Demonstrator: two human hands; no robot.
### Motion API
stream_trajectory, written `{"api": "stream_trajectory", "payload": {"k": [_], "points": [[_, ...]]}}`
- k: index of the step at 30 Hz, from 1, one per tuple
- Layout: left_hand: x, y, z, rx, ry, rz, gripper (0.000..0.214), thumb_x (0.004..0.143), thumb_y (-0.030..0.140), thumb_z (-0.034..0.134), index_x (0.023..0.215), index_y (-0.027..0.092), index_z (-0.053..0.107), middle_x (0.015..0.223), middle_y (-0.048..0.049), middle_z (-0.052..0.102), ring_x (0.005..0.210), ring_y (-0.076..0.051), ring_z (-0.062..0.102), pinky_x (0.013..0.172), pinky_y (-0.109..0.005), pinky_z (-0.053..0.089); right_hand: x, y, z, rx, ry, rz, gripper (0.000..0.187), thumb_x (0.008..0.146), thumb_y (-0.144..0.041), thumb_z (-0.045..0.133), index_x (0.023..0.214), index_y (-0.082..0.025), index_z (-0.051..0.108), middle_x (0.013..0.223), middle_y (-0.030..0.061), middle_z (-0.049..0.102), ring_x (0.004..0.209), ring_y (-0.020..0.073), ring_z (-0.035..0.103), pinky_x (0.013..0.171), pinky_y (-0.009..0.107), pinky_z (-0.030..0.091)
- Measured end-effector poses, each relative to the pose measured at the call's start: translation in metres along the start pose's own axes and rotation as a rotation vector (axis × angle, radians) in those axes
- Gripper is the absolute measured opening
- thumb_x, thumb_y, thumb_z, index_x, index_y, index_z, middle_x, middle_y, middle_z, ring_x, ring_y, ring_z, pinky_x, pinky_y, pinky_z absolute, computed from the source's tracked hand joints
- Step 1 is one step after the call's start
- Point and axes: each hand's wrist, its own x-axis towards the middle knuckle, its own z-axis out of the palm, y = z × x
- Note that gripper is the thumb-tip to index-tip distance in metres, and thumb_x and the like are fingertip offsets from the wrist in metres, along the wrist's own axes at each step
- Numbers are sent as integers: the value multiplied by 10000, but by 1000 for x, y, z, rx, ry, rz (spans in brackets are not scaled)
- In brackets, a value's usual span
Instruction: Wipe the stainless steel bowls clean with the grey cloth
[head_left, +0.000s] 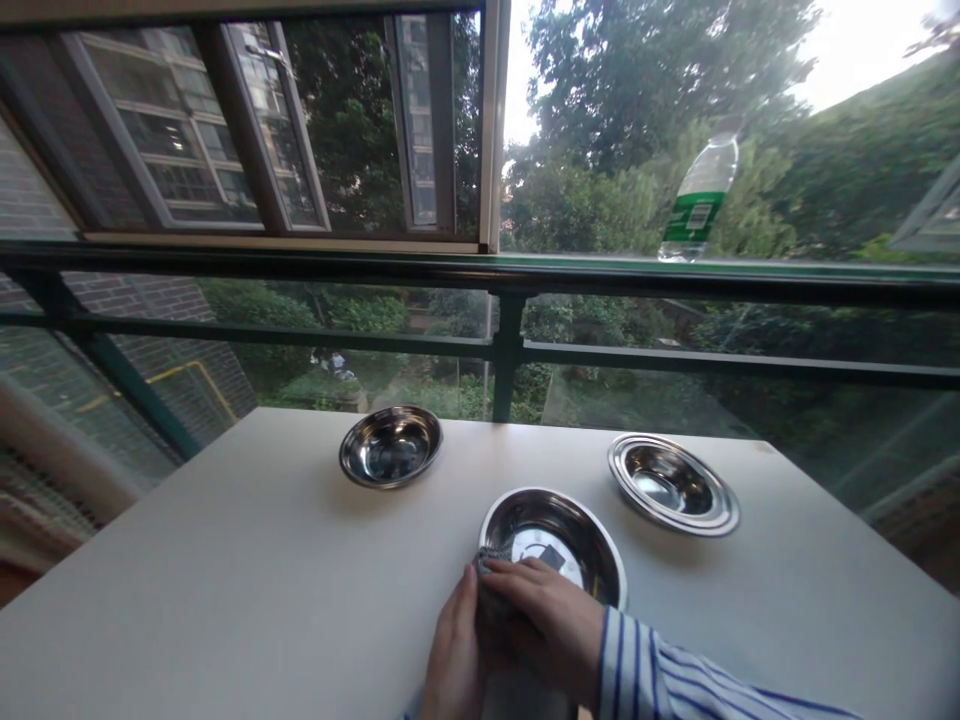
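Note:
A shiny metal bowl (606, 530) stands near the front of the white table. My left hand (455, 640) lies along its near left side, the fingers closed against the rim. Over the near part of the same bowl, my right hand (551, 615) is closed on a grey cloth (491, 562), pressing it to the rim between both hands. Most of the cloth and the bowl's near edge are hidden under my fingers. Inside the bowl, a light round mark and a dark patch show on the bottom.
A second metal bowl (391, 447) sits at the table's far left, its rim tilted in view. To the far right, a wide-rimmed metal bowl (716, 505) rests on the white table (225, 560). Beyond stands a green railing (300, 262), with a clear plastic bottle (697, 215) on its ledge.

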Motion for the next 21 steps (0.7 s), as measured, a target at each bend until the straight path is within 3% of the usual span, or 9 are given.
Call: {"api": "stream_trajectory", "payload": {"k": [3, 8, 13, 17, 21], "points": [[-3, 2, 1, 50, -2, 60, 474, 725, 461, 651, 1065, 132, 678, 1185, -146, 644, 1217, -305, 485, 1039, -435, 337, -2, 5, 5, 45, -7, 14, 499, 657, -30, 488, 1129, -160, 586, 1175, 107, 613, 1019, 227, 567, 888, 337, 448], [-8, 6, 8, 58, -58, 75, 440, 739, 439, 648, 1082, 165, 677, 1215, -134, 629, 1222, -288, 483, 1044, -417, 329, 1, 6, 8, 47, 100, 213, 525, 627, 4, 458, 1123, -143, 552, 1033, 106, 647, 978, 213, 591, 865, 321, 446], [-3, 6, 7, 44, -44, 89, 482, 693, 470, 679, 1064, 161, 685, 1202, -142, 636, 1218, -306, 484, 1043, -431, 327, 1, 6, 7, 61, 9, 185, 536, 590, 0, 484, 1107, -135, 530, 1019, 109, 627, 939, 210, 596, 817, 296, 459], [-7, 7, 7, 40, -28, 70, 468, 701, 441, 681, 1088, 178, 674, 1204, -132, 637, 1225, -299, 479, 1037, -432, 334, 5, 10, 10, 7, 26, 246, 549, 604, 8, 477, 1134, -133, 505, 1031, 118, 625, 948, 220, 593, 826, 314, 456], [-8, 9, 7, -4, -45, 32, 496, 723, 469, 645, 1097, 144, 664, 1169, -155, 651, 1163, -312, 535, 1000, -449, 376, 2, 8, 9, 11, 8, 71, 472, 637, -4, 506, 1090, -132, 543, 1068, 115, 631, 928, 210, 591, 817, 296, 466]]}}
